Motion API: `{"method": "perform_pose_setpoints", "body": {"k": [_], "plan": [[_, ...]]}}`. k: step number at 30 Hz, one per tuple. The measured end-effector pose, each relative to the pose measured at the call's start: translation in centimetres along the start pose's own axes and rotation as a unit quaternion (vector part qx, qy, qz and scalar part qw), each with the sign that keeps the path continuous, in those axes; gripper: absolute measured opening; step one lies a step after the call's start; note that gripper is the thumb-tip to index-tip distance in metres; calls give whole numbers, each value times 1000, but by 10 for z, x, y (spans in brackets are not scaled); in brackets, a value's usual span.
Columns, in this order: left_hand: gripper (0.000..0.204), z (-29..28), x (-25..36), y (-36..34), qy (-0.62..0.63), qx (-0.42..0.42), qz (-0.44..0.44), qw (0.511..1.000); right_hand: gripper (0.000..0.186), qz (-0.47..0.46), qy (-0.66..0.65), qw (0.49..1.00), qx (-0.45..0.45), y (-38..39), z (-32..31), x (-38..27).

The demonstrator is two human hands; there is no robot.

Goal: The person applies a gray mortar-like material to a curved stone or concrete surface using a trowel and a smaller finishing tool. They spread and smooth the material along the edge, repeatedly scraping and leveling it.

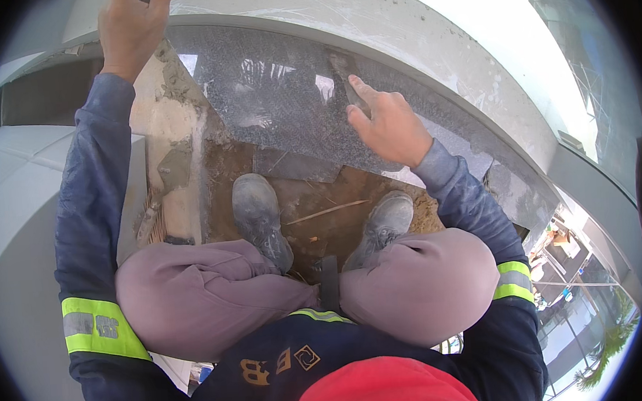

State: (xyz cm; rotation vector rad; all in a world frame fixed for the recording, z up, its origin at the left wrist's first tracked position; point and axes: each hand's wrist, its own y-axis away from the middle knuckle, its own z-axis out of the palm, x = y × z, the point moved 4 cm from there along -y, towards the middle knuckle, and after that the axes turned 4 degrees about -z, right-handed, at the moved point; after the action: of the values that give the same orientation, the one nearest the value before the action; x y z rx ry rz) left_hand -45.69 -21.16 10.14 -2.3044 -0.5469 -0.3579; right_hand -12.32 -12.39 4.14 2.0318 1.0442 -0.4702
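A polished dark grey stone slab (270, 93) lies in front of my boots, along a curved pale wall. My right hand (394, 126) is over its right part, index finger and thumb stretched out and apart. The index fingertip is at or just above the shiny surface, where a dark reflection shows. I see nothing held in that hand. My left hand (130, 32) is raised at the upper left, its fingers bent around a small dark thing cut off by the picture's edge. What that thing is, I cannot make out.
Between my dusty boots (257, 212) is brown dirt with a thin stick (329, 212) and a smaller dark stone piece (297, 164). Rough mortar (177, 167) clings to a ledge at left, beside a pale grey block (19, 189). The curved wall (467, 66) borders the slab's far side.
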Motion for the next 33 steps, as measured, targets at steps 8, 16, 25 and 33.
{"method": "perform_pose_setpoints", "body": {"k": [8, 16, 25, 33], "plan": [[45, -62, 19, 12, 218, -118, -55, 967, 62, -37, 9, 998, 58, 46, 4, -4], [66, -123, 172, -2, 246, -360, 128, 891, 63, -64, 115, 951, 279, 33, 106, 28], [79, -136, 203, 85, 401, -556, -27, 727, 68, 50, 101, 943, 312, 23, 98, 1], [72, -149, 167, 78, 344, -504, 28, 792, 67, 92, 177, 925, 324, 10, 101, 16]]}}
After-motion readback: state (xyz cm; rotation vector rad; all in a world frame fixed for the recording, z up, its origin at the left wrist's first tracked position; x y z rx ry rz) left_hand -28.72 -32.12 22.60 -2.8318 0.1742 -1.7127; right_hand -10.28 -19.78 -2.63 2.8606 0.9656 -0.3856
